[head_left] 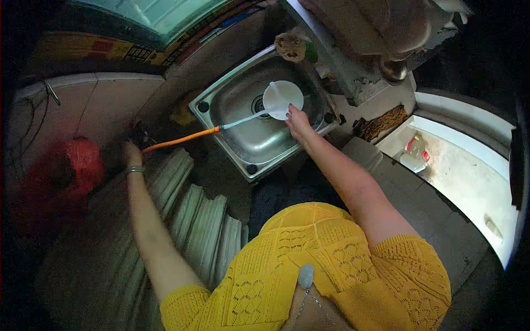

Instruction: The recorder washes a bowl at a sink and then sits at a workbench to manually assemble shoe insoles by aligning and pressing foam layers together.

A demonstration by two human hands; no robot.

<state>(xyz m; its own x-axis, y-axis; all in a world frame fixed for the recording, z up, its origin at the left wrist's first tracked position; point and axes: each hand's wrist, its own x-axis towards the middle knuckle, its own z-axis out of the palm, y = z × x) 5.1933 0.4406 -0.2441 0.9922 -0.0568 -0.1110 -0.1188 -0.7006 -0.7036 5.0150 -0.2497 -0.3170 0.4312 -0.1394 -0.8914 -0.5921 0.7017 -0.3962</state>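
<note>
My right hand [298, 122] grips the near rim of a white bowl [291, 92] held over the metal sink [243, 144]. An orange hose [185, 139] reaches in from the left, and a stream of water [243, 119] runs from its end to the bowl. A pale narrow shape, too unclear to name, shows in the bowl. At the far left my left hand [132, 153], with a bracelet at the wrist, is beside the hose's other end and a dark tap-like fitting [141, 134]. Shadow hides its fingers.
A brown scrubber [290, 47] sits at the sink's far corner. Ridged grey sheets [201, 220] stand below my left arm, near a red plastic bag [83, 163]. To the right, a white ledge [458, 171] holds a clear container with red parts [417, 151].
</note>
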